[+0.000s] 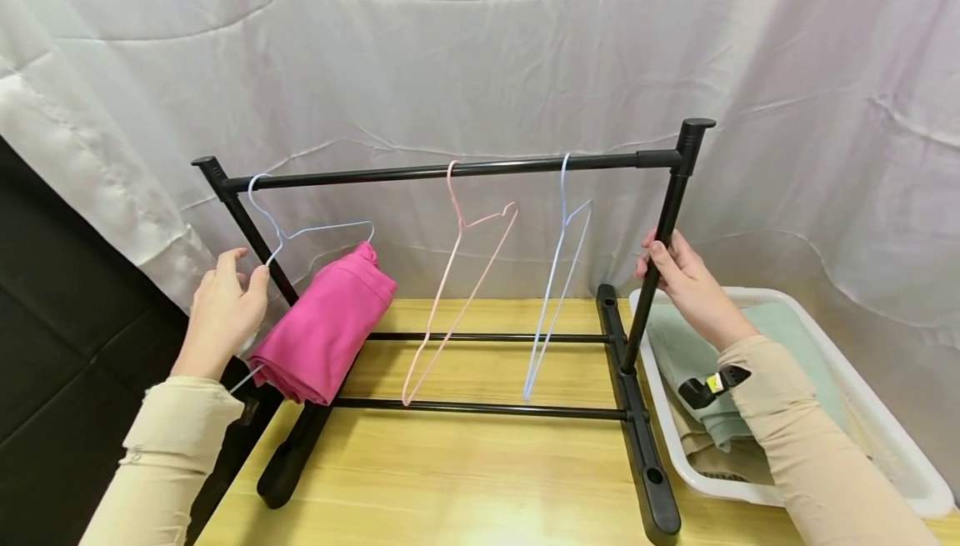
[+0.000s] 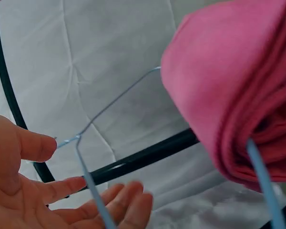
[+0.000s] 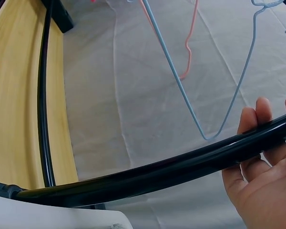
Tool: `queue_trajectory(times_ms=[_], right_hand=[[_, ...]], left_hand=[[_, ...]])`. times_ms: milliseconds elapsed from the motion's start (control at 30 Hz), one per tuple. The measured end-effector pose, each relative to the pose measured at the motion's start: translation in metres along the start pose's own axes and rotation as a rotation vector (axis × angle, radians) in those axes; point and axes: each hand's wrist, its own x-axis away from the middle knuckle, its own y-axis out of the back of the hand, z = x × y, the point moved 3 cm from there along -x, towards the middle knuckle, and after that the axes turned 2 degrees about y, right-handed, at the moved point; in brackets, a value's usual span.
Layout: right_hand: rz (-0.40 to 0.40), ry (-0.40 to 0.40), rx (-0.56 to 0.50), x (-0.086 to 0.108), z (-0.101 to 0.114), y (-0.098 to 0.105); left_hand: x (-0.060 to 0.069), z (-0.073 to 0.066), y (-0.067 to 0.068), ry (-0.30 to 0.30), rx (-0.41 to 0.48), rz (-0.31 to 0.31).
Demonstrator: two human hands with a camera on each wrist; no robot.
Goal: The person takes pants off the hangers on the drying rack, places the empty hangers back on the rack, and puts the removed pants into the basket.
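A bright pink folded cloth (image 1: 330, 325) hangs over the bar of a blue wire hanger (image 1: 322, 227), whose hook sits on the left end of the black clothes rack's top rail (image 1: 397, 172). Beside this hanger's neck is my left hand (image 1: 225, 308). In the left wrist view its fingers (image 2: 119, 205) are spread and fairly straight, thumb and index close to the wire but not pinching it. My right hand (image 1: 693, 288) grips the rack's right post (image 1: 671, 204), fingers wrapped round it. A pink hanger (image 1: 442, 288) and another blue hanger (image 1: 551, 304) hang bare along the rail.
To the right of the rack stands a white basket (image 1: 877, 379) with folded pale green cloth (image 1: 787, 333) and a tan cloth (image 1: 723, 458) in it. The rack's feet rest on a wooden table (image 1: 465, 479). White fabric (image 1: 480, 54) hangs behind; a black padded surface (image 1: 67, 338) is at left.
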Motion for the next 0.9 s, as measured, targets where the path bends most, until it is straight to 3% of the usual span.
queue_trajectory(times_ms=[467,767,900], right_hand=[[-0.010,0.002,-0.022,0.000,-0.002,-0.002],[-0.004,0.013,-0.043,0.001,-0.002,-0.002],[-0.007,0.009,-0.042,0.001,-0.002,-0.002]], left_hand=[[0.003,0.016,-0.013,0.008,0.012,0.127],[-0.009,0.035,-0.022,-0.027,-0.011,0.070],[-0.005,0.030,-0.021,-0.025,0.012,0.083]])
